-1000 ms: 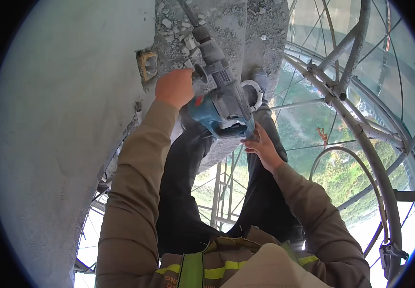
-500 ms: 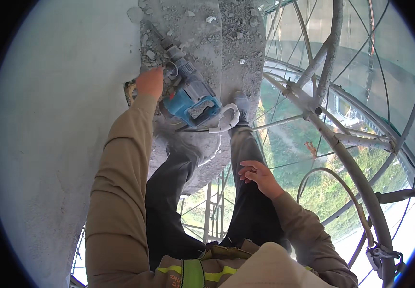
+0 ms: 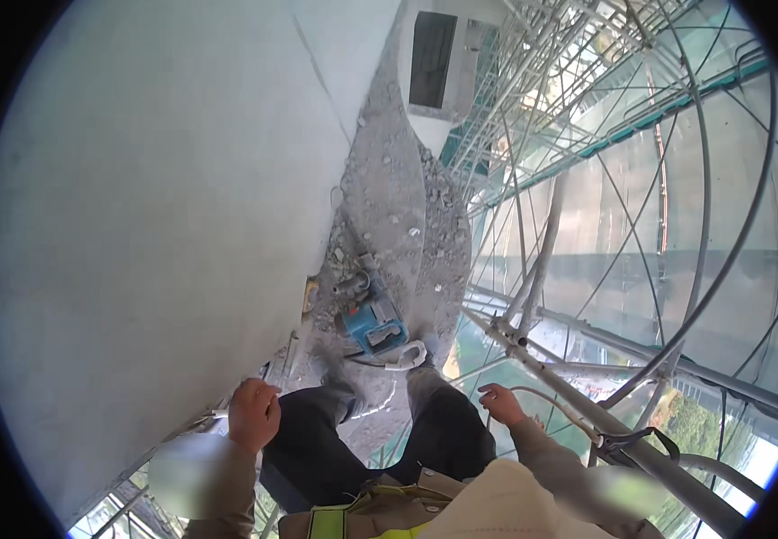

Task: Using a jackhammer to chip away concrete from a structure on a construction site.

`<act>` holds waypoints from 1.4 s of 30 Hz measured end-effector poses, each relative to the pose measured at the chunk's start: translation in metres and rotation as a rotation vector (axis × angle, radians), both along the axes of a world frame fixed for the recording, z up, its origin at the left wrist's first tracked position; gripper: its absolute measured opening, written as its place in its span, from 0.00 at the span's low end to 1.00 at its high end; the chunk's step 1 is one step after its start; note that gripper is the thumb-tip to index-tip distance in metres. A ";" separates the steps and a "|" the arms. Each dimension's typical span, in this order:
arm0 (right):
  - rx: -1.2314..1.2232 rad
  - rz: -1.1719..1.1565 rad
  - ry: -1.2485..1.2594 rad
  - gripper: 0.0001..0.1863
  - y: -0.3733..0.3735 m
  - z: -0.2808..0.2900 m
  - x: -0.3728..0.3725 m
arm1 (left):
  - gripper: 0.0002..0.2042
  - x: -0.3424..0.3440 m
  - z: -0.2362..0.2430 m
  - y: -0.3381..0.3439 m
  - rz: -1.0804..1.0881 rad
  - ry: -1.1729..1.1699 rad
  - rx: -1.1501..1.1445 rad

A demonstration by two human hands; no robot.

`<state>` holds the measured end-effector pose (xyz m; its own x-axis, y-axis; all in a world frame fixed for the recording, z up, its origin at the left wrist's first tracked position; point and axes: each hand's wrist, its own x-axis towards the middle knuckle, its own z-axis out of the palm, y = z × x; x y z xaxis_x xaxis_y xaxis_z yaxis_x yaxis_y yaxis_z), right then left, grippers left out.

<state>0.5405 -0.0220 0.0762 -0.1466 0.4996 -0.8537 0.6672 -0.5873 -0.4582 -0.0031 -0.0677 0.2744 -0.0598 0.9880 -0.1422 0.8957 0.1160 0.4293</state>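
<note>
A blue and grey demolition hammer (image 3: pixel 375 325) lies on the dusty, rubble-strewn ledge (image 3: pixel 384 180) ahead of my feet. Its chisel end points away from me, and a pale curved cable or hose (image 3: pixel 407 357) lies by its rear handle. Neither hand touches it. My left hand (image 3: pixel 254 415) hangs beside the pale wall, its fingers loosely bent with nothing visible in them. Over by the scaffold tubes, to the right of my knee, my right hand (image 3: pixel 502 404) has its fingers partly extended and holds nothing.
A large smooth wall (image 3: pixel 164 207) fills the left side. Scaffold tubes (image 3: pixel 577 386) run along the right, with a drop to greenery below. A small yellow object (image 3: pixel 311 295) lies at the wall's foot. Farther along the ledge stands a white box-like unit (image 3: pixel 447 67) with a dark panel.
My left hand has left the hammer's side handle and drawn back toward me along the wall. The view has tilted up, showing more ledge ahead. The hammer stays lying on the ledge.
</note>
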 end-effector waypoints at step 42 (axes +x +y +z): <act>0.203 -0.089 0.347 0.17 0.164 0.203 0.040 | 0.44 -0.076 0.289 -0.009 1.038 0.703 1.394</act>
<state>0.5801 0.1423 0.2791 -0.3573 0.6766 -0.6439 0.4031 -0.5101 -0.7598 -0.0794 -0.0766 0.5629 -0.3159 -0.1058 0.9429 0.7394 0.5953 0.3145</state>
